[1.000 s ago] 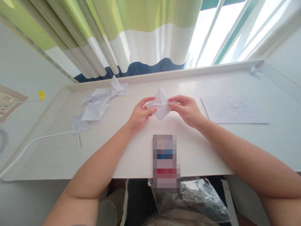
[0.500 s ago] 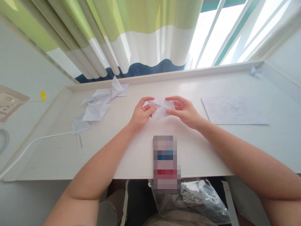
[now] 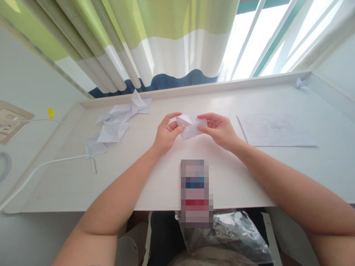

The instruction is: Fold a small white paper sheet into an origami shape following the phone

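Observation:
A folded sheet of white paper [image 3: 191, 126] is held in the air just above the desk, between my two hands. My left hand [image 3: 168, 133] pinches its left corner between thumb and fingers. My right hand [image 3: 219, 129] grips the right end with its fingertips. The paper has a pointed flap at the upper left and a lower corner hanging below. Straight ahead of my hands, a blurred flat rectangular object [image 3: 196, 193] lies at the desk's near edge, and its details cannot be made out.
Loose folded white paper [image 3: 114, 123] lies on the white desk [image 3: 66, 188] at left, by a white cable [image 3: 55, 163]. A lined sheet [image 3: 277, 130] lies at right, and a tiny paper fold [image 3: 300, 82] sits far right. A plastic bag [image 3: 230, 232] lies below the desk.
The paper has turned from a peaked, upright shape to a wider, flatter one. My hands have shifted their grip and moved slightly apart.

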